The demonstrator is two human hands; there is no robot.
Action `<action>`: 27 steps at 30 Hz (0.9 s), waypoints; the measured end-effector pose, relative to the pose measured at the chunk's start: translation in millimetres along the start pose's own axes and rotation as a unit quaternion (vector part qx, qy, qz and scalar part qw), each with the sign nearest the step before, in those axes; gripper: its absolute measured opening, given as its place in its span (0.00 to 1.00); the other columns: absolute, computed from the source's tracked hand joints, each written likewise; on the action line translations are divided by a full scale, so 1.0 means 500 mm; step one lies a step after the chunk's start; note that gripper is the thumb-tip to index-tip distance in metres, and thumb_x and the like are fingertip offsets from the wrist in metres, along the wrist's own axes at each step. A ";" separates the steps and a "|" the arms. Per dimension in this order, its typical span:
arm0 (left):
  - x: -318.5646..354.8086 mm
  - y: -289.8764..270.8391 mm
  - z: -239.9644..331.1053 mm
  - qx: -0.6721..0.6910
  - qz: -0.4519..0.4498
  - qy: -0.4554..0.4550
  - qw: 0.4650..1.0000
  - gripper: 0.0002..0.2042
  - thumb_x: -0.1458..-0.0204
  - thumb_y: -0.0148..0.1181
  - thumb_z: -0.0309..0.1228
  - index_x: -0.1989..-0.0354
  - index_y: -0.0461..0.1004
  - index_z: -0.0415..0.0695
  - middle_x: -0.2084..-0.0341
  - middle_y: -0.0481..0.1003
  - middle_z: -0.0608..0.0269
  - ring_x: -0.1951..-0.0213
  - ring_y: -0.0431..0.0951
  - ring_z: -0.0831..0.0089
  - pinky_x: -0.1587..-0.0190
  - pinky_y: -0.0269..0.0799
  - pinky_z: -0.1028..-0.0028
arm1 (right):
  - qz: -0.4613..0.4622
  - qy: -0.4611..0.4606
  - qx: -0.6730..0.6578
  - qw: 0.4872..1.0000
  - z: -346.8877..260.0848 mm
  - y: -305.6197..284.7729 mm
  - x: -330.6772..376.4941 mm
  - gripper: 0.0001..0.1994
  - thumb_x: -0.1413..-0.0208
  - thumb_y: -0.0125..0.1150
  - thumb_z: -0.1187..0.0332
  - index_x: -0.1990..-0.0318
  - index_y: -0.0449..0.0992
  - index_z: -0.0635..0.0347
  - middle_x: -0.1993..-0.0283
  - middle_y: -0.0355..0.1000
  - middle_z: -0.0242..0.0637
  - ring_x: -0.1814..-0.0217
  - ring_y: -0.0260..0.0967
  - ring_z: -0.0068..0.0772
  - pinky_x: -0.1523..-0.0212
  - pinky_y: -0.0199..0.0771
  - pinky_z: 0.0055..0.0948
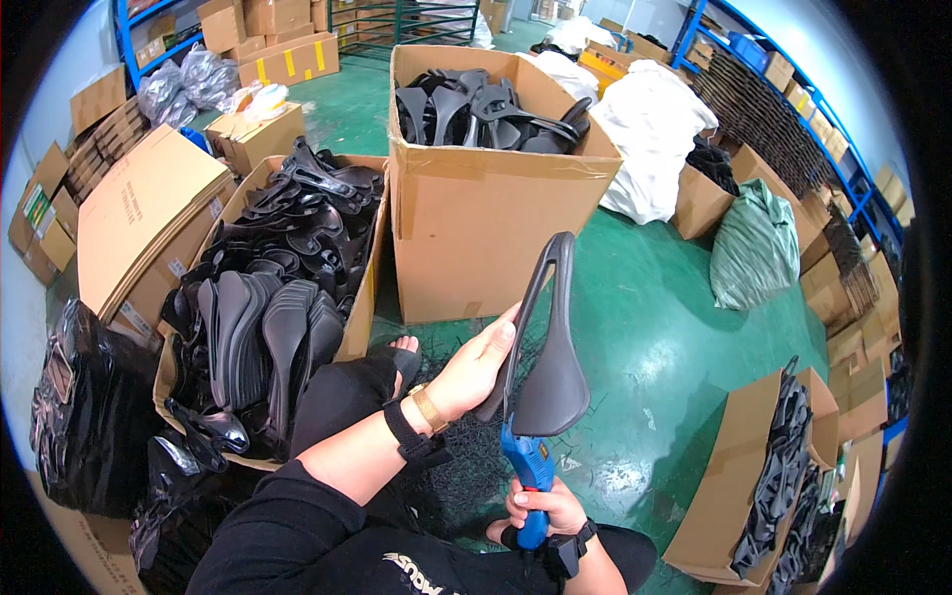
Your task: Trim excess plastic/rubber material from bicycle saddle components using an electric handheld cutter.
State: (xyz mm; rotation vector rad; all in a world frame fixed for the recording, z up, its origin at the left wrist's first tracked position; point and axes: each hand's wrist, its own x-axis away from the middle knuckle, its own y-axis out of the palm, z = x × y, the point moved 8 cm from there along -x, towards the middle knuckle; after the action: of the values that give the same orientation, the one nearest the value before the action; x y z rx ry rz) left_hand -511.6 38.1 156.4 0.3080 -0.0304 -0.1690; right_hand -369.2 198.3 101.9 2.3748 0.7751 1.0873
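Note:
My left hand (478, 362) is closed on the left edge of a black bicycle saddle (551, 389), holding it up with its narrow, slotted nose pointing away. My right hand (548, 508) wraps round the handle of a blue handheld power tool (529, 466) with a red part by the fingers. The tool points up at the wide rear of the saddle; its tip is hidden behind it. Left of my left hand, a carton (364, 319) holds stacked saddles (243, 332) and a heap of loose black saddle parts (307, 213).
A tall carton (496, 233) of saddles stands ahead. Black shavings (461, 481) cover the floor between my feet. A carton (719, 476) of black parts is at the right. White sacks (650, 129), a green sack (756, 248) and blue shelving (863, 188) lie farther off.

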 end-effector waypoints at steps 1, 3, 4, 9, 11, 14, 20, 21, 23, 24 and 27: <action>0.002 -0.001 0.002 0.000 0.000 -0.001 1.000 0.28 0.36 0.36 0.47 0.34 0.52 0.41 0.36 0.58 0.59 0.36 0.55 0.72 0.35 0.47 0.73 | 0.000 0.000 -0.001 1.000 0.002 -0.003 0.000 0.09 0.53 0.62 0.76 0.67 0.68 0.65 0.79 0.64 0.38 0.77 0.64 0.31 0.74 0.67 0.28; 0.010 0.010 0.039 -0.071 -0.017 0.077 0.994 0.28 0.36 0.36 0.47 0.33 0.52 0.41 0.36 0.58 0.57 0.35 0.55 0.70 0.34 0.47 0.72 | 0.015 0.010 -0.019 1.000 0.007 -0.007 0.002 0.09 0.53 0.62 0.76 0.66 0.68 0.65 0.79 0.64 0.37 0.77 0.64 0.31 0.74 0.67 0.28; 0.015 0.015 0.046 -0.071 -0.018 0.076 0.994 0.28 0.36 0.36 0.47 0.33 0.52 0.41 0.36 0.58 0.57 0.35 0.55 0.70 0.34 0.47 0.72 | 0.016 0.010 -0.020 1.000 0.008 -0.009 0.003 0.09 0.53 0.62 0.76 0.66 0.68 0.65 0.79 0.64 0.37 0.77 0.64 0.31 0.74 0.67 0.28; 0.022 0.036 0.040 -0.084 -0.057 0.079 0.992 0.29 0.35 0.34 0.47 0.33 0.50 0.40 0.36 0.56 0.55 0.34 0.53 0.69 0.34 0.45 0.72 | 0.006 -0.029 -0.048 0.998 0.018 -0.038 -0.004 0.08 0.53 0.61 0.77 0.67 0.67 0.65 0.78 0.64 0.37 0.76 0.64 0.32 0.75 0.67 0.29; 0.029 0.042 0.043 -0.074 -0.061 0.085 0.992 0.29 0.35 0.34 0.47 0.33 0.50 0.39 0.35 0.56 0.55 0.34 0.53 0.69 0.34 0.45 0.72 | 0.025 -0.012 -0.061 0.998 0.022 -0.046 -0.005 0.08 0.53 0.61 0.78 0.68 0.68 0.65 0.78 0.64 0.37 0.76 0.64 0.31 0.76 0.67 0.29; 0.045 0.056 0.052 -0.076 -0.067 0.089 0.991 0.29 0.35 0.34 0.47 0.33 0.49 0.39 0.35 0.55 0.55 0.34 0.52 0.69 0.34 0.45 0.72 | 0.029 -0.039 -0.079 0.996 -0.007 -0.020 -0.010 0.07 0.52 0.61 0.77 0.68 0.68 0.65 0.77 0.64 0.37 0.76 0.64 0.31 0.76 0.67 0.29; 0.058 0.071 0.022 -0.035 -0.079 0.059 0.995 0.29 0.35 0.33 0.46 0.33 0.49 0.38 0.35 0.55 0.55 0.34 0.52 0.70 0.34 0.45 0.73 | 0.082 -0.067 -0.066 0.992 0.001 -0.069 -0.012 0.08 0.53 0.61 0.77 0.66 0.69 0.66 0.77 0.65 0.38 0.76 0.64 0.31 0.76 0.68 0.30; 0.064 0.071 0.033 -0.110 -0.058 0.066 0.990 0.29 0.35 0.33 0.46 0.33 0.49 0.38 0.35 0.55 0.55 0.34 0.52 0.70 0.34 0.45 0.73 | 0.086 -0.074 -0.063 0.991 -0.003 -0.069 -0.010 0.08 0.53 0.61 0.77 0.66 0.70 0.66 0.77 0.65 0.38 0.76 0.64 0.31 0.76 0.68 0.30; 0.069 0.081 0.047 -0.135 -0.064 0.088 0.985 0.29 0.35 0.33 0.46 0.33 0.48 0.38 0.36 0.55 0.55 0.35 0.53 0.70 0.34 0.45 0.73 | 0.069 -0.101 -0.039 0.992 -0.004 -0.085 -0.016 0.08 0.53 0.61 0.77 0.65 0.70 0.66 0.76 0.66 0.39 0.75 0.64 0.32 0.76 0.68 0.30; 0.072 0.086 0.043 -0.130 -0.068 0.080 0.986 0.29 0.35 0.33 0.46 0.33 0.47 0.38 0.36 0.55 0.55 0.35 0.53 0.70 0.34 0.46 0.73 | 0.052 -0.125 -0.016 0.991 -0.008 -0.088 -0.016 0.09 0.54 0.61 0.77 0.65 0.70 0.66 0.76 0.66 0.39 0.75 0.64 0.32 0.76 0.68 0.29; 0.081 0.088 0.037 -0.107 -0.079 0.073 0.988 0.29 0.35 0.33 0.46 0.32 0.46 0.37 0.35 0.55 0.55 0.35 0.53 0.70 0.34 0.46 0.73 | 0.045 -0.112 -0.088 0.989 -0.046 -0.024 -0.006 0.10 0.51 0.61 0.71 0.63 0.70 0.66 0.73 0.67 0.39 0.72 0.65 0.33 0.74 0.68 0.31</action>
State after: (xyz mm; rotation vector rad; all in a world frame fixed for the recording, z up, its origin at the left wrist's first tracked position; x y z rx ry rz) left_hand -465.7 66.9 187.3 0.1073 0.1568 -0.3051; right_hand -392.5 209.0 107.5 2.3472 0.4784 0.8623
